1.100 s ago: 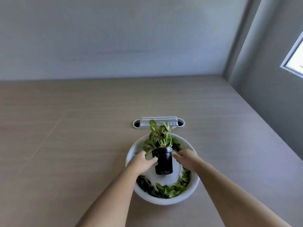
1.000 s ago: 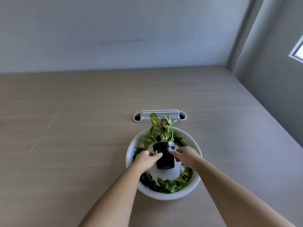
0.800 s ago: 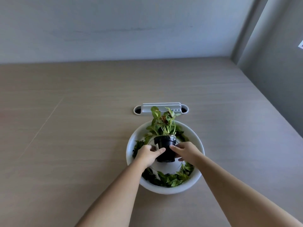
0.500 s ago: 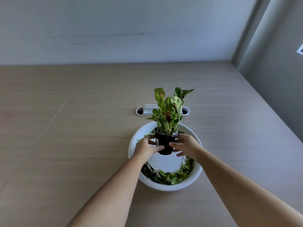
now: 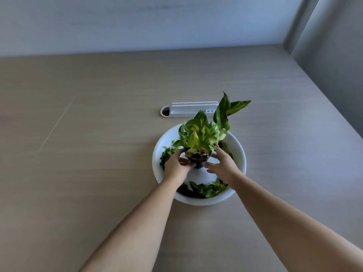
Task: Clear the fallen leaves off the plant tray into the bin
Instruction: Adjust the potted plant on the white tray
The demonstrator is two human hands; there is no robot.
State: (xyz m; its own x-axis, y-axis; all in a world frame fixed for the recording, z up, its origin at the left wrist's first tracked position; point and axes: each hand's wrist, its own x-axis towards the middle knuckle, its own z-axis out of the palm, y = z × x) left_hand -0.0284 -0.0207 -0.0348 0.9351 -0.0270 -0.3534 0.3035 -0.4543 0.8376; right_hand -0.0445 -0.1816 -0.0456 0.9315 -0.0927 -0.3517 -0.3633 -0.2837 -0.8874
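Note:
A round white plant tray [image 5: 238, 152] sits on the wooden table in the middle of the head view. Fallen green leaves [image 5: 205, 190] lie along its inner edge at the front and left. A small potted plant [image 5: 202, 138] in a black pot is held up above the tray's centre, its leaves towards me. My left hand [image 5: 175, 167] grips the pot from the left and my right hand [image 5: 222, 166] from the right. The pot's base is mostly hidden by my fingers. No bin is in view.
A white cable grommet [image 5: 188, 110] is set into the table [image 5: 88, 154] just behind the tray. A wall runs along the far edge, and the table's right edge meets a grey wall at the right.
Both hands closed on the black pot and lifted it off the tray's centre towards me; the plant now sits higher and larger in view.

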